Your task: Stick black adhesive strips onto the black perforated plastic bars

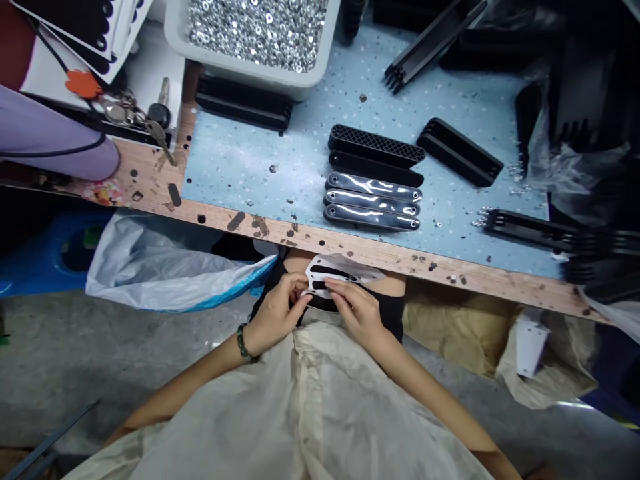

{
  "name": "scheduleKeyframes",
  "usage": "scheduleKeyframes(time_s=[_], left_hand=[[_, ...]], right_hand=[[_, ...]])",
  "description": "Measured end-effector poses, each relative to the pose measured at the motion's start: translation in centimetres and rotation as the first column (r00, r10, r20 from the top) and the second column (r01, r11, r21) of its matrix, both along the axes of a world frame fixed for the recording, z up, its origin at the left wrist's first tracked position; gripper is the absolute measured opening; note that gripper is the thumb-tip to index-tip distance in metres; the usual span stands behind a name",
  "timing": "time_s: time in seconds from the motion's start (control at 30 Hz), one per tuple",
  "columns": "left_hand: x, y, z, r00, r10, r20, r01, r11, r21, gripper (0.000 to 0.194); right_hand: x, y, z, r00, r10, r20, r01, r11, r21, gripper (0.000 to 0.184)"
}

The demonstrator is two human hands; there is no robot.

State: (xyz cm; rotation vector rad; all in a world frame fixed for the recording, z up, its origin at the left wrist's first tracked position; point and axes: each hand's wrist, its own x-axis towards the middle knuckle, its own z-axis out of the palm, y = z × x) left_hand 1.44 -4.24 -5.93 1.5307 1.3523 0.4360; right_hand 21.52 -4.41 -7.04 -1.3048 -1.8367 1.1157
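Observation:
Below the table's front edge, over my lap, is a white backing sheet (pixel 360 271) carrying long black stickers. My left hand (pixel 280 310) pinches its left edge between thumb and fingers. My right hand (pixel 361 313) lies with closed fingertips on a lower black strip of the sheet; whether the strip is lifted there I cannot tell. On the table beyond sits a row of black handle-like pieces (pixel 374 179). Three of them, nearest me, have a glossy top with a small hole towards each end, and the farthest shows a lattice face.
A white bin (pixel 245 67) of small metal nuts stands at the back. More black slotted pieces (pixel 460 152) lie on the blue mat (pixel 250 167). Keys (pixel 159 113) and a purple bottle (pixel 50 137) are at left. A white plastic bag (pixel 165 267) hangs below the table edge.

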Motion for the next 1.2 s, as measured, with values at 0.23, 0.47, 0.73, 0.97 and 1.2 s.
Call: scheduleKeyframes(time_s=[0.23, 0.47, 0.73, 0.97, 1.2], left_hand=[[-2.4, 0.9, 0.1, 0.968, -0.24, -0.077, 0.24, 0.971, -0.014, 0.034], [-4.9, 9.9, 7.1, 0.98, -0.159, -0.117, 0.179, 0.968, 0.178, 0.033], [0.7, 23.3, 5.1, 0.975, 0.002, 0.22, -0.037, 0.987, 0.156, 0.039], [1.4, 25.2, 3.6, 0.916, 0.002, 0.4, 0.019, 0.999, -0.047, 0.031], [1.4, 25.2, 3.6, 0.888, 0.0, 0.46, 0.012, 1.0, -0.024, 0.028]], right_hand=[[2.3, 1.5, 3.4, 0.923, -0.288, -0.254, 0.247, 0.952, -0.18, 0.024], [5.2, 14.2, 10.5, 0.976, -0.209, 0.067, 0.166, 0.903, 0.397, 0.019], [1.1, 24.2, 8.6, 0.868, 0.014, 0.496, -0.226, 0.901, 0.37, 0.006], [0.5, 25.1, 7.5, 0.827, 0.059, 0.56, -0.308, 0.88, 0.362, 0.009], [-0.1, 25.4, 7.4, 0.814, 0.079, 0.576, -0.323, 0.885, 0.336, 0.01]])
